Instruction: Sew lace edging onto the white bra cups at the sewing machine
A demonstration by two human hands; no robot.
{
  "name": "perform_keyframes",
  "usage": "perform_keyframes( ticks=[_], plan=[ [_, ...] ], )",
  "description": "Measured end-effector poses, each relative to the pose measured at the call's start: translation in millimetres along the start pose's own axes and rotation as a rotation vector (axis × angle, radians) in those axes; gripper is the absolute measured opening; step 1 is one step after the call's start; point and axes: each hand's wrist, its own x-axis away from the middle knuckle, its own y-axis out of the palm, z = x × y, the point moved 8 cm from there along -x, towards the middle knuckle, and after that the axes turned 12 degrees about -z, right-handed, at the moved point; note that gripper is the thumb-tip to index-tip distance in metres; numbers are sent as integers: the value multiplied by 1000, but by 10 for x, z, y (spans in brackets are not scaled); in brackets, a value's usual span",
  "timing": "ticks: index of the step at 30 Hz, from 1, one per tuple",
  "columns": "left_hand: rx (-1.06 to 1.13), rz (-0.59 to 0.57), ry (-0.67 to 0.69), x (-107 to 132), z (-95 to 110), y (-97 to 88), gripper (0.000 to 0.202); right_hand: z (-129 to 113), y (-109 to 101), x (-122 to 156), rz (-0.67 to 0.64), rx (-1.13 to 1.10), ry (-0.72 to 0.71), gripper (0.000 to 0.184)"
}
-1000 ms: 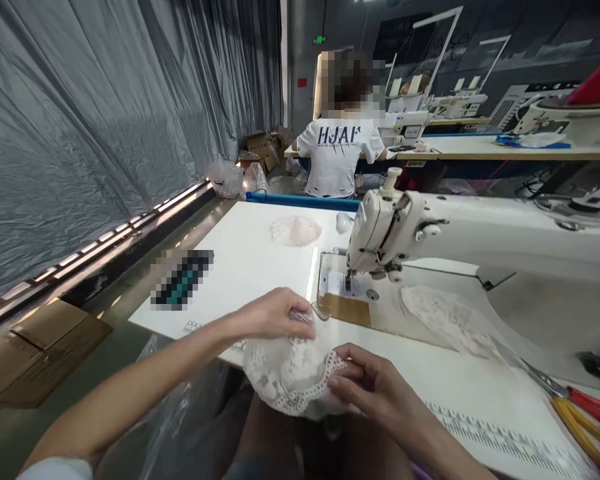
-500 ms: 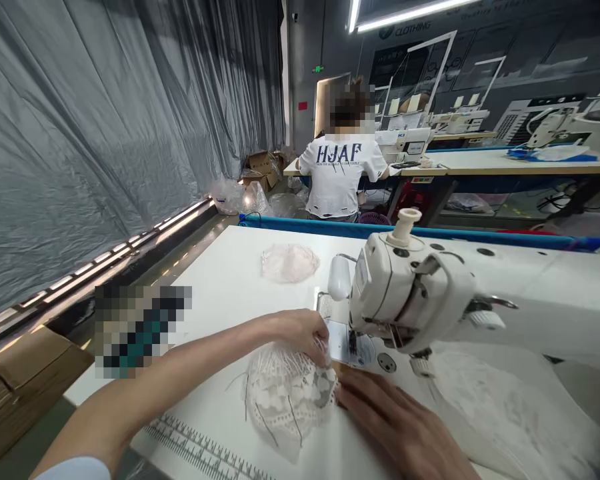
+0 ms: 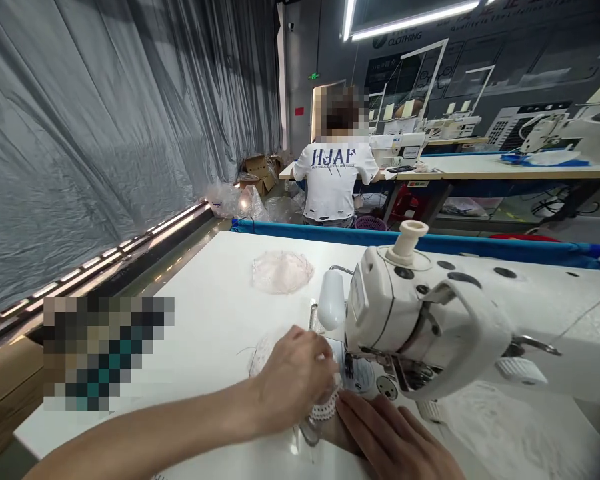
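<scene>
My left forearm reaches in from the lower left; my left hand (image 3: 293, 377) sits knuckles up, fingers curled down. My right hand (image 3: 390, 437) lies flat, palm down, fingertips just beside it.

Lace piece (image 3: 325, 410), off the table (image 3: 215, 327) edge, now at the needle plate (image 3: 363, 377), apparently flat beneath the left hand (image 3: 293, 383).

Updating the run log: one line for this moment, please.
left hand: on white lace piece | right hand: flat beside it | position: by sewing machine needle
</scene>
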Motion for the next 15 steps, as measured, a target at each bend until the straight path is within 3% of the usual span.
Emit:
perform_keyframes(
  ticks=[2,7,15],
  plan=[
    [-41,7,87,116,122,91,10,37,-37,13,-13,-23,31,42],
    [-114,51,92,214,153,132,10,131,-158,68,-8,-78,103,42],
    [-137,55,127,255,180,110,12,102,48,145,-126,-160,65,36]
  ],
)
